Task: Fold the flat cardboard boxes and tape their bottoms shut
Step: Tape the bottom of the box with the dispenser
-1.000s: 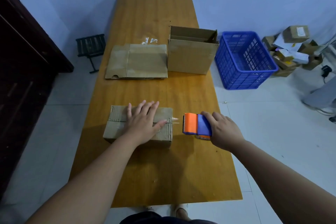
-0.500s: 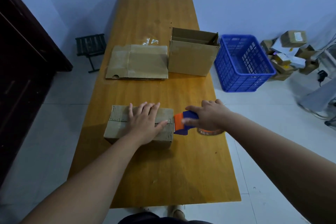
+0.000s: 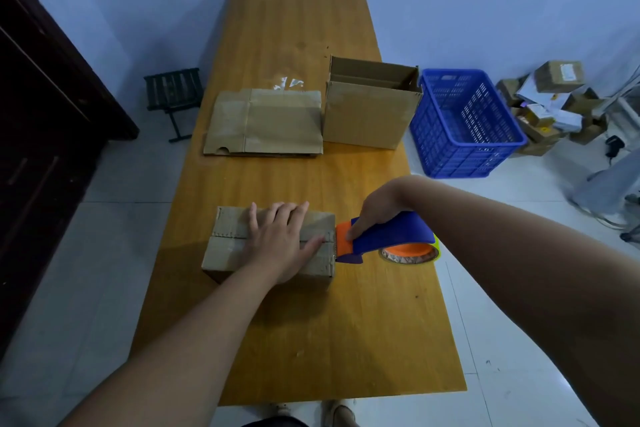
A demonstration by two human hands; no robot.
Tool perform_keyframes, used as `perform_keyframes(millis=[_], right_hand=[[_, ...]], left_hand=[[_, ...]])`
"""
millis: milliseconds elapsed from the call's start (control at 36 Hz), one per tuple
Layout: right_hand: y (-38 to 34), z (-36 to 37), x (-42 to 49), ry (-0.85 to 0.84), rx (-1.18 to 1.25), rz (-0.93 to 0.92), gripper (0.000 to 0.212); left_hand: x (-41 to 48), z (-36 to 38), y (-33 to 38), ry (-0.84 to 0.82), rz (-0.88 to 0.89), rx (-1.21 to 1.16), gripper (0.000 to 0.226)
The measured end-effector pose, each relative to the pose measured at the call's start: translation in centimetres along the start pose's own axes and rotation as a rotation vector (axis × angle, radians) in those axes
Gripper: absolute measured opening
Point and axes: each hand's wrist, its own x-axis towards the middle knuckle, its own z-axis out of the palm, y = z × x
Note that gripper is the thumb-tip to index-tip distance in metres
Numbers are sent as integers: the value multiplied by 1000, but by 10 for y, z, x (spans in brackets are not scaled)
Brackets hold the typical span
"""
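Left hand (image 3: 277,246) flat on box (image 3: 225,260) half-hides its seam (image 3: 229,237); right hand (image 3: 377,211) grips dispenser (image 3: 391,236).

A blue crate (image 3: 460,156) and stool (image 3: 173,90) flank the table (image 3: 311,322).

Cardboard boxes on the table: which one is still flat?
The far-left box, lying flat beside the standing open box; the near box under the left hand is folded.
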Motion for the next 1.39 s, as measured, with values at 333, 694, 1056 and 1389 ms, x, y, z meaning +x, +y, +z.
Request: perform_keyframes(millis=[333, 694, 1056, 1389], right_hand=[[-13, 7, -9, -43, 113, 15, 34], [0, 76, 23, 164, 44, 241, 41], [7, 62, 24, 545, 379, 205, 48], [9, 63, -7, 750, 714, 15, 48]], left_hand=[[0, -1, 0, 6, 0, 16, 73], [-1, -5, 0, -2, 18, -42, 68], [-3, -15, 8, -122, 489, 140, 47], [2, -14, 26, -151, 331, 139, 29]])
